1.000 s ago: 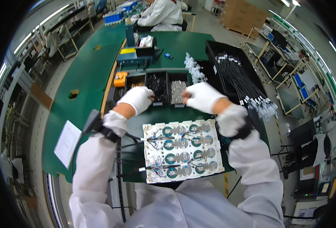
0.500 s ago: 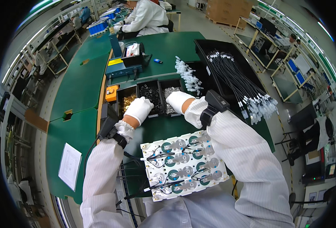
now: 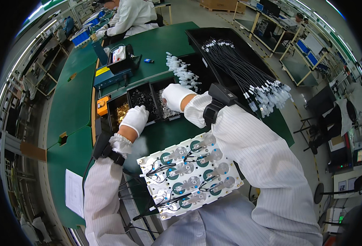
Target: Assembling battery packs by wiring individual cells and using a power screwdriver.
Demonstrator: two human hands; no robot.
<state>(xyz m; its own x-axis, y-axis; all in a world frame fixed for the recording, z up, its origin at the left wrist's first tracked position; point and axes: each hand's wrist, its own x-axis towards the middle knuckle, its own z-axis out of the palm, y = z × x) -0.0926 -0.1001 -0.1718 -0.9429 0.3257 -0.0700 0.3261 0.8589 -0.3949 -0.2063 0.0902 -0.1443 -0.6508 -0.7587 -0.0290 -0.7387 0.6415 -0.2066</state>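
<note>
My left hand (image 3: 135, 119), in a white glove, is over the near edge of the bins, between the brass-coloured parts (image 3: 122, 111) and the small black parts (image 3: 141, 96). Its fingers are curled together; whatever they may hold is hidden. With fingers bent down, my right hand (image 3: 176, 97), also gloved, reaches into the bin of small silver metal parts (image 3: 167, 110). What its fingertips grip does not show. Nearer my body lies a white panel (image 3: 153, 188) fitted with clear round pieces, green discs and black wires.
A black tray (image 3: 192, 37) of black cables with white connectors stands at the right. White connector pieces (image 3: 183, 73) lie behind the bins. A blue box-shaped device (image 3: 113, 78) and an orange box (image 3: 102, 105) stand left. A co-worker (image 3: 132, 16) sits at the far end.
The whole view has turned and shifted, so the bench sits further left and higher. Both hands stay at the bins; the right hand's fingers now point down into the silver parts.
</note>
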